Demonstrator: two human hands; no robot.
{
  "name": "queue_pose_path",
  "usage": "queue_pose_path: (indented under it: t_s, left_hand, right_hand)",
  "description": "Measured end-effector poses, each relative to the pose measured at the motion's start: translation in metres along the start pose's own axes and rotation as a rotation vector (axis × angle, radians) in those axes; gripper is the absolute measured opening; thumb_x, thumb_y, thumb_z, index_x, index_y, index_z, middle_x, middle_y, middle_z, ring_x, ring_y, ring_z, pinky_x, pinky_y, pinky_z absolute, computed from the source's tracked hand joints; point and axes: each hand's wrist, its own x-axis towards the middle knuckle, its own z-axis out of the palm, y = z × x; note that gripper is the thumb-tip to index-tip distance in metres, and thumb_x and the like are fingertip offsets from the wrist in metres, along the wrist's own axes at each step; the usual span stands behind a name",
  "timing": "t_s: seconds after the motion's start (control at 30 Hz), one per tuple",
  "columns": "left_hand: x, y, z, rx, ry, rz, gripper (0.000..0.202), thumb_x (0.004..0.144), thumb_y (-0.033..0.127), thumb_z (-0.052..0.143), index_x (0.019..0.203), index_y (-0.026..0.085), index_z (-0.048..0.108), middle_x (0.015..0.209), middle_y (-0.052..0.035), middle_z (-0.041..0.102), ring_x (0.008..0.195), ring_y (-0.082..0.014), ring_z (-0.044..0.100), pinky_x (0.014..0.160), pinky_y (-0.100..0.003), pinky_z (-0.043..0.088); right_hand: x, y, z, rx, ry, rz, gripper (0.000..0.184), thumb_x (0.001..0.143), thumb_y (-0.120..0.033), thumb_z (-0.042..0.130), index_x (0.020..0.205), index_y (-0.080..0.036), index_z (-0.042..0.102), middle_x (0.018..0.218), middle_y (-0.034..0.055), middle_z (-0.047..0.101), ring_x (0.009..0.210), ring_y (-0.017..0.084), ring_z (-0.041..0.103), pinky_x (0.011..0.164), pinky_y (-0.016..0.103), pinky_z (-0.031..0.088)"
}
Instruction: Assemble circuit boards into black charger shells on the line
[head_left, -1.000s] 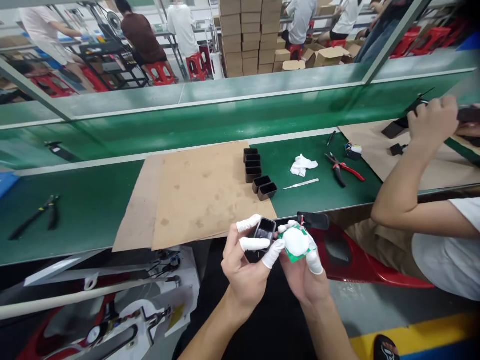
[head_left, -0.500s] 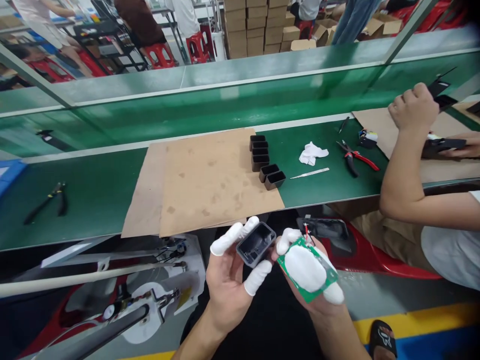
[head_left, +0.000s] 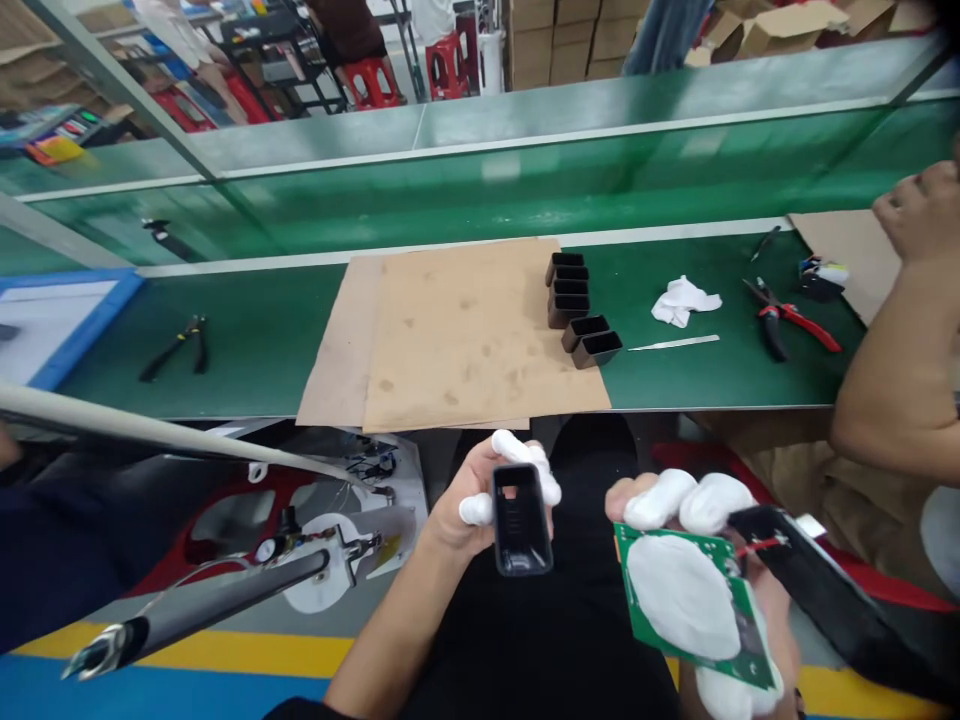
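My left hand (head_left: 466,510), with white finger cots on its fingertips, grips a small open black plastic box (head_left: 523,530), its hollow side towards me. My right hand (head_left: 778,605), also in finger cots, holds a green circuit board (head_left: 750,610) with a large round white pad (head_left: 684,597) on it. Red wires run from the board to a long black plastic casing (head_left: 840,590) at its right; whether the fingers touch this casing I cannot tell. Both hands are in front of the bench edge, apart from each other.
Several black plastic boxes (head_left: 598,350) stand on brown cardboard (head_left: 465,340). Right of them lie a crumpled white cloth (head_left: 684,300), a thin white strip (head_left: 675,342) and red-handled pliers (head_left: 806,327). Black-handled pliers (head_left: 176,350) lie left. A co-worker's arm (head_left: 911,310) is at the right.
My hands have moved apart, the right one going right and down with the circuit board. The black box has been turned more upright. The view has shifted left.
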Motion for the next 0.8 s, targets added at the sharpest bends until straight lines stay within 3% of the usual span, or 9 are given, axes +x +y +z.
queue_pose_path:
  t_s: [0.13,0.3,0.4,0.53,0.6,0.8]
  left_hand:
    - [0.0,-0.012,-0.002,-0.029,0.044,-0.069,0.053,0.066,0.057,0.095,0.098,0.023,0.068,0.1,-0.0033,0.063,0.059,-0.0099,0.062,0.055,-0.026,0.056]
    - [0.001,-0.015,-0.004,0.075,0.158,-0.108,0.065,0.053,0.064,0.098,0.089,0.023,0.063,0.081,-0.0002,0.06,0.053,-0.0104,0.055,0.055,-0.029,0.055]
    - [0.003,-0.013,-0.002,0.071,0.166,-0.119,0.065,0.048,0.061,0.1,0.085,0.023,0.062,0.078,0.0002,0.057,0.057,-0.0118,0.055,0.058,-0.03,0.054]
    - [0.004,-0.011,0.006,0.062,0.204,-0.139,0.061,0.048,0.056,0.101,0.084,0.022,0.066,0.088,-0.0032,0.062,0.071,-0.017,0.063,0.068,-0.033,0.056]
    - [0.005,-0.012,0.007,0.082,0.217,-0.125,0.062,0.047,0.058,0.102,0.084,0.022,0.067,0.09,-0.004,0.064,0.074,-0.0183,0.064,0.07,-0.034,0.056]
    - [0.005,-0.015,0.001,0.038,0.16,-0.135,0.059,0.048,0.053,0.104,0.085,0.021,0.071,0.091,-0.0022,0.063,0.077,-0.016,0.063,0.072,-0.03,0.051]
  right_hand:
    - [0.007,-0.014,0.018,0.042,0.006,-0.021,0.064,0.05,-0.064,0.099,0.097,-0.037,0.065,0.082,0.001,0.061,0.071,0.026,0.057,0.071,0.042,0.054]
    - [0.02,-0.037,0.038,-0.092,-0.017,-0.05,0.053,0.057,-0.065,0.098,0.084,-0.033,0.066,0.066,-0.0007,0.049,0.061,0.024,0.05,0.062,0.044,0.053]
    - [0.023,-0.045,0.047,-0.092,-0.015,-0.093,0.046,0.066,-0.065,0.093,0.085,-0.03,0.071,0.066,0.0014,0.056,0.063,0.025,0.053,0.062,0.043,0.053]
    - [0.023,-0.049,0.05,-0.081,-0.108,-0.129,0.029,0.081,-0.037,0.091,0.106,-0.029,0.078,0.083,0.0048,0.069,0.078,0.027,0.066,0.075,0.045,0.061]
    - [0.026,-0.05,0.049,-0.09,-0.145,-0.137,0.033,0.081,-0.029,0.091,0.111,-0.028,0.079,0.089,0.0061,0.072,0.083,0.028,0.069,0.077,0.045,0.063]
    - [0.032,-0.048,0.041,-0.146,-0.24,-0.168,0.058,0.067,-0.037,0.102,0.119,-0.027,0.078,0.097,0.0068,0.076,0.09,0.031,0.072,0.082,0.047,0.064]
